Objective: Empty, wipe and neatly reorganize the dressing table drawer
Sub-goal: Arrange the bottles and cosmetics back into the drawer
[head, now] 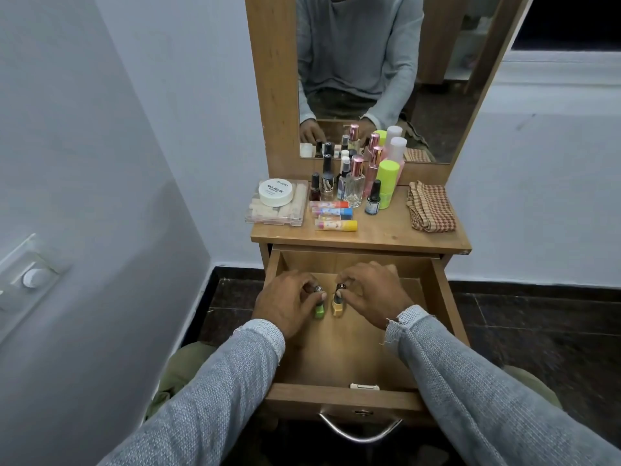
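Two small nail polish bottles sit in the open drawer (pixel 349 351), side by side near the middle-back, and I've got one in each hand. My left hand (pixel 289 302) pinches the cap of the green bottle (pixel 319 309) w/ curled fingertips; my right hand (pixel 373 294) does the same on the gold bottle (pixel 337 306). Both bottles stand upright on the drawer floor, just beside each other, not quite touching as far as I can tell. Rest of the drawer floor shows bare wood; a small pale latch piece (pixel 364 386) sits at the front edge, w/ the metal handle (pixel 359 432) below. Up on the tabletop (pixel 386 235): a clear box (pixel 279 210) at left w/ a white nail polish remover tub (pixel 275 192) on it, a cluster of bottles (pixel 356 179) by the mirror (pixel 369 62), three lip balm tubes (pixel 334 215) lying flat in front, and a folded checked cloth (pixel 430 206) at right.
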Motion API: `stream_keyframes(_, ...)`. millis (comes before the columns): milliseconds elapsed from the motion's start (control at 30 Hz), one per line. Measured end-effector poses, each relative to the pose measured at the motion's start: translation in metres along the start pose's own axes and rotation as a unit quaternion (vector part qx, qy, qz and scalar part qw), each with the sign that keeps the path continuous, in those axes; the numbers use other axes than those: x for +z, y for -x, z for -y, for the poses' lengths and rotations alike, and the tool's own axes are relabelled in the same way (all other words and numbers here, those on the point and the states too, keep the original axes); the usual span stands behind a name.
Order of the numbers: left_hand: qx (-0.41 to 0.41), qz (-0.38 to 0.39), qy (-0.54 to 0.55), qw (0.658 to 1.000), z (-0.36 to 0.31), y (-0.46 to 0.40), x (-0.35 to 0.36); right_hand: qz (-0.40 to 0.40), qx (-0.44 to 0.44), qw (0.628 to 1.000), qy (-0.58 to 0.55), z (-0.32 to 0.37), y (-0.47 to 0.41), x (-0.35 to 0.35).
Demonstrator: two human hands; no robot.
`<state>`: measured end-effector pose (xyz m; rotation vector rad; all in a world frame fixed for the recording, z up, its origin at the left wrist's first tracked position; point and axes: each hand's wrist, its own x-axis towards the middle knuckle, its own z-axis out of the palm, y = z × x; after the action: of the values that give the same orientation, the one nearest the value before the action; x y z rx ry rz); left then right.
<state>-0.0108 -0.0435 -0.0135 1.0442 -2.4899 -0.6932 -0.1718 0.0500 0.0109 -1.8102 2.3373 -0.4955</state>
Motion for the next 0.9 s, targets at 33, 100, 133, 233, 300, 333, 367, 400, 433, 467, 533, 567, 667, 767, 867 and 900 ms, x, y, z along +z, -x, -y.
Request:
stream_keyframes(33, -0.001, 0.001, 0.001, 1.0, 0.001, 0.0, 0.0, 0.002, -0.001, 1.0, -0.001, 0.0, 0.0, 0.0)
stream_keyframes(100, -0.002, 0.003, 0.004, 1.0, 0.003, 0.0, 0.0, 0.008, -0.005, 1.0, -0.005, 0.0, 0.001, 0.001)
stream_keyframes(133, -0.001, 0.001, 0.006, 1.0, 0.003, -0.001, -0.001, 0.01, -0.006, 1.0, -0.01, -0.001, 0.001, 0.001)
stream_keyframes(233, -0.002, -0.023, 0.021, 0.999, 0.005, -0.005, -0.007, -0.019, -0.015, 0.999, -0.04, 0.0, -0.005, -0.007)
stream_keyframes(300, -0.002, -0.043, 0.031, 0.999, 0.007, -0.012, -0.013, -0.073, -0.028, 0.996, -0.047, 0.002, -0.017, -0.02)
stream_keyframes(333, -0.002, -0.051, 0.033, 0.998, 0.008, -0.015, -0.017, -0.108, -0.037, 0.992, -0.046, 0.005, -0.026, -0.029)
stream_keyframes(367, -0.002, -0.056, 0.034, 0.998, 0.008, -0.019, -0.02, -0.146, -0.047, 0.987, -0.042, 0.008, -0.035, -0.038)
stream_keyframes(400, -0.002, -0.061, 0.034, 0.998, 0.009, -0.023, -0.023, -0.181, -0.056, 0.981, -0.037, 0.011, -0.046, -0.049)
stream_keyframes(433, -0.002, -0.066, 0.034, 0.997, 0.01, -0.026, -0.025, -0.209, -0.062, 0.975, -0.029, 0.014, -0.058, -0.06)
stream_keyframes(467, -0.003, -0.071, 0.036, 0.997, 0.011, -0.029, -0.026, -0.231, -0.063, 0.971, -0.019, 0.018, -0.07, -0.071)
stream_keyframes(533, -0.008, -0.079, 0.044, 0.996, 0.013, -0.032, -0.026, -0.26, -0.056, 0.964, 0.013, 0.022, -0.096, -0.09)
stream_keyframes(567, -0.01, -0.079, 0.048, 0.996, 0.014, -0.032, -0.026, -0.267, -0.05, 0.962, 0.038, 0.023, -0.108, -0.097)
stream_keyframes(667, -0.018, -0.078, 0.06, 0.995, 0.018, -0.03, -0.021, -0.26, -0.04, 0.957, 0.121, 0.024, -0.141, -0.11)
stream_keyframes(767, -0.026, -0.084, 0.079, 0.993, 0.023, -0.027, -0.017, -0.209, -0.021, 0.959, 0.191, 0.024, -0.168, -0.112)
stream_keyframes(867, -0.02, -0.088, 0.087, 0.992, 0.028, -0.027, -0.017, -0.14, -0.006, 0.96, 0.242, 0.023, -0.188, -0.109)
stream_keyframes(900, -0.019, -0.09, 0.09, 0.992, 0.029, -0.028, -0.018, -0.13, -0.003, 0.96, 0.249, 0.023, -0.192, -0.107)
